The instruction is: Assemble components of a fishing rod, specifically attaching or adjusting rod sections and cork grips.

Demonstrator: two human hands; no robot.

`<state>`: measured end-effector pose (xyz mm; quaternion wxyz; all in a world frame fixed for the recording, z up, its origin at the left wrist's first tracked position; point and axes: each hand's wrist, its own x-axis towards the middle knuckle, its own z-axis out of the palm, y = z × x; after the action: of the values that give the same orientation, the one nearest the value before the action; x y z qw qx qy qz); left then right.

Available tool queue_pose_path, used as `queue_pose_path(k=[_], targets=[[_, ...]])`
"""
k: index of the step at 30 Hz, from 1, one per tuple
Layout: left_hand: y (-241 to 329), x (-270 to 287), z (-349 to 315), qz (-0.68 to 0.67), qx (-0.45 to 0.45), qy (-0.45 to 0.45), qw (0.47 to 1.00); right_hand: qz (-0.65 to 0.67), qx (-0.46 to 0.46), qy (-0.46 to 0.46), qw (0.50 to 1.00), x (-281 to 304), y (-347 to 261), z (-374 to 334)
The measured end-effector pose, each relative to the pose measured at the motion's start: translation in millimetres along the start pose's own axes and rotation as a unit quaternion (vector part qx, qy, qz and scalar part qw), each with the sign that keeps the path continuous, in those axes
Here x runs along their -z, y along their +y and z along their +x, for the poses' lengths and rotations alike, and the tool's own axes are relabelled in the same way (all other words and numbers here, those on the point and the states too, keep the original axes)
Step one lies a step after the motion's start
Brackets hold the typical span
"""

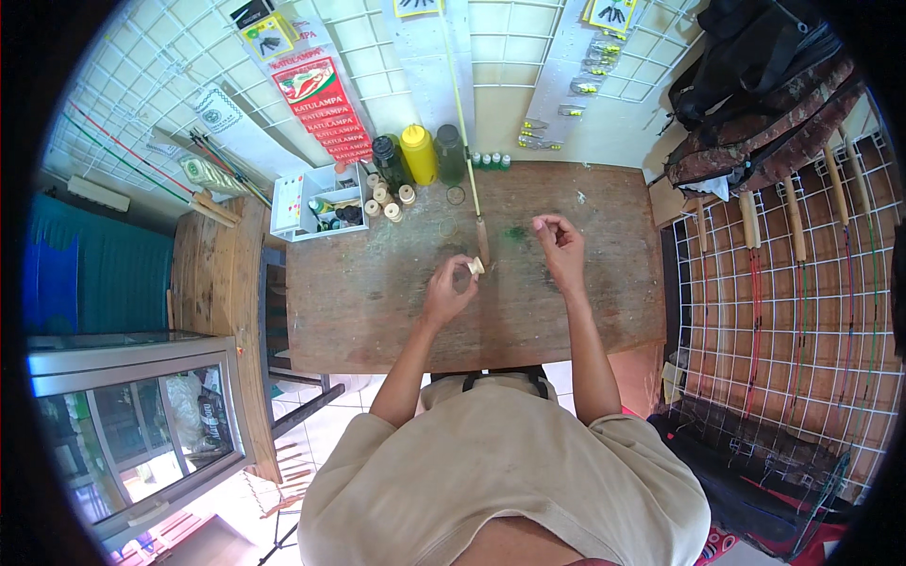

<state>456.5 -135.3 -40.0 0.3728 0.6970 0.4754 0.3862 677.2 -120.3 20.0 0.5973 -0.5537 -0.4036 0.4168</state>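
My left hand (449,288) holds a small cream spool of thread (475,267) above the wooden workbench (377,292). My right hand (558,241) is raised to the right of it with fingertips pinched together, probably on a fine thread that I cannot make out. A thin pale rod (462,113) with a wooden handle (482,241) lies on the bench between my hands, running toward the back wall.
At the back of the bench stand three bottles, yellow (419,154), dark (388,160) and green (450,154), several small cream spools (387,200), little green-capped vials (490,161) and a white tray of parts (316,203). Rods hang on wire grids (793,283) to the right; bags (755,104) hang above.
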Motion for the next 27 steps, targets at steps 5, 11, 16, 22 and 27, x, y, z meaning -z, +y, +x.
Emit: queue_pose_path(k=[5, 11, 16, 22, 27], targets=[[19.5, -23.8, 14.6, -0.015, -0.036, 0.024, 0.999, -0.161, 0.05, -0.005, 0.986, 23.0, 23.2, 16.0], [27.9, -55.2, 37.8, -0.064, -0.034, 0.003, 0.997, -0.31, 0.022, -0.025, 0.95, 51.2, 47.0, 23.5], [24.7, -75.3, 51.9, -0.116, -0.009, -0.017, 0.993, -0.374, -0.088, -0.047, 0.922, 78.3, 52.1, 29.5], [32.2, -88.1, 65.3, -0.137, -0.032, 0.006, 0.99, -0.182, 0.15, -0.124, 0.964, 74.9, 10.3, 32.9], [38.8, -91.5, 74.3, -0.136, -0.068, 0.004, 0.988, -0.15, 0.048, -0.287, 0.945, 81.3, 14.3, 46.8]])
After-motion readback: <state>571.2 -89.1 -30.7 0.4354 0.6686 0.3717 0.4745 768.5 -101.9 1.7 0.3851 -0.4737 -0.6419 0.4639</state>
